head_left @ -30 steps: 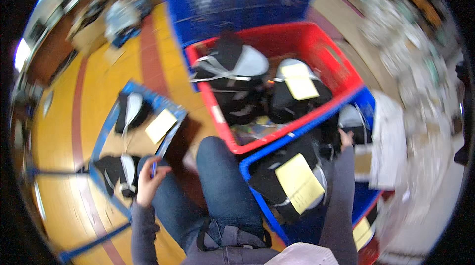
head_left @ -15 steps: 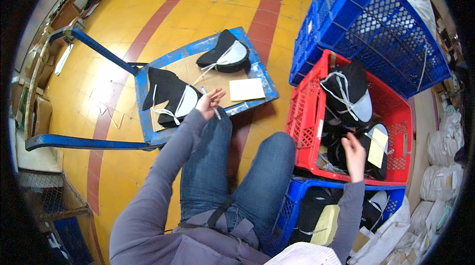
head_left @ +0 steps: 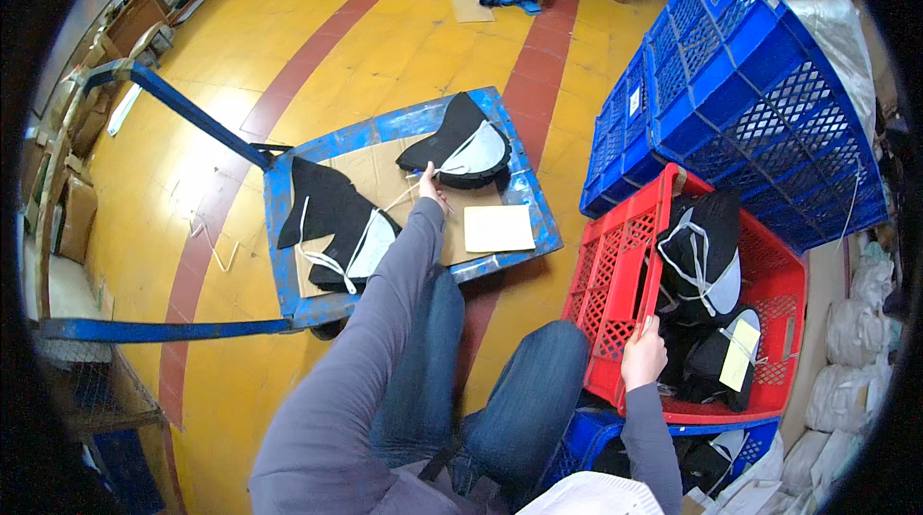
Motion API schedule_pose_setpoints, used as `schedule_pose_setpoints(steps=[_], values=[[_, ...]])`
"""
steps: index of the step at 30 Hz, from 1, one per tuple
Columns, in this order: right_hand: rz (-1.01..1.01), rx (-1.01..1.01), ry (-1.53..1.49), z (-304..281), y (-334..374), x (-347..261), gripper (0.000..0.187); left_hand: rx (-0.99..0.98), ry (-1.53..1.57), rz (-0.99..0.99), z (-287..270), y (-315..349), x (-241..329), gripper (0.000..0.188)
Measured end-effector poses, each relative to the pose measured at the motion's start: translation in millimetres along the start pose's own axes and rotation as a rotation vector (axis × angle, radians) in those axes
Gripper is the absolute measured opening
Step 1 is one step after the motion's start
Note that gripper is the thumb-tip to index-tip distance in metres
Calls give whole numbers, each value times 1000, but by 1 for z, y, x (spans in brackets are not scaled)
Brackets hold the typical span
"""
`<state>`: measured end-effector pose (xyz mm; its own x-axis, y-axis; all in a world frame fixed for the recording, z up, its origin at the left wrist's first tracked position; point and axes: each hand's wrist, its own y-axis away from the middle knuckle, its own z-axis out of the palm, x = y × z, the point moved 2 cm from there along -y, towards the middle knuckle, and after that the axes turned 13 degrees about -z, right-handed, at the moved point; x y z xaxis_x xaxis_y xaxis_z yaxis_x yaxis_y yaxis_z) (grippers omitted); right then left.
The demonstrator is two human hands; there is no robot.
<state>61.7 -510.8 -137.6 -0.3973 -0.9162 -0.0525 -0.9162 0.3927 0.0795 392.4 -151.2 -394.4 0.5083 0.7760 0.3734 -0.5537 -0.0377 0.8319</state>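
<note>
While the person sits with both knees in blue jeans pointing forward, the left hand [head_left: 430, 180] reaches out along a grey sleeve to the far bundle of black and white cut pieces [head_left: 460, 143] on the blue platform trolley [head_left: 288, 270]. Its fingers rest at the near edge of that bundle, at the white string tied round it, but the hand is seen from behind and small, so whether the fingers pinch the string or only touch it cannot be told. The bundle lies at the far right of the trolley deck, on a sheet of brown cardboard [head_left: 391, 183]. A second bundle of black and white pieces [head_left: 336, 226], also tied with white string, lies to the left of the sleeve on the same cardboard. Just right of the wrist a pale yellow paper sheet [head_left: 499, 227] lies flat near the deck's right edge, apart from both bundles.

The right hand [head_left: 643, 357] is well apart from the left, at the red plastic crate [head_left: 615, 265] beside the right knee. Its fingers are curled over the crate's near rim, gripping the wall. Inside the crate lie more black bundles tied with white cord [head_left: 702, 251], and one near the hand carries a pale yellow slip [head_left: 737, 354]. A large blue crate [head_left: 740, 101] stands tilted behind the red one, and another blue crate [head_left: 586, 433] sits below it by the leg. The floor is yellow with red stripes.
</note>
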Motion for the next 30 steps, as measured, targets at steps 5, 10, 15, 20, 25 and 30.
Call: schedule_pose_setpoints(steps=[5, 10, 15, 20, 25, 30], values=[[12, -13, 37, 4, 0, -4, 36, -299, 255, -26, 20, -9, 20, 41], [36, -29, 67, 5, 1, -4, 41, -97, -37, 22, 29, -25, 15, 37], [-45, 44, -27, 1, -13, -28, 29, -92, -144, 86, 22, -36, 87, 40], [6, 57, -151, -11, 9, 10, 22, -375, -48, -88, 44, 63, -18, 51], [-105, 266, -227, 5, -2, -1, 20, -338, -232, 163, -43, 87, 33, 59], [-113, 263, -314, 19, 4, 10, 37, -329, -233, 20, -77, 162, 14, 55]])
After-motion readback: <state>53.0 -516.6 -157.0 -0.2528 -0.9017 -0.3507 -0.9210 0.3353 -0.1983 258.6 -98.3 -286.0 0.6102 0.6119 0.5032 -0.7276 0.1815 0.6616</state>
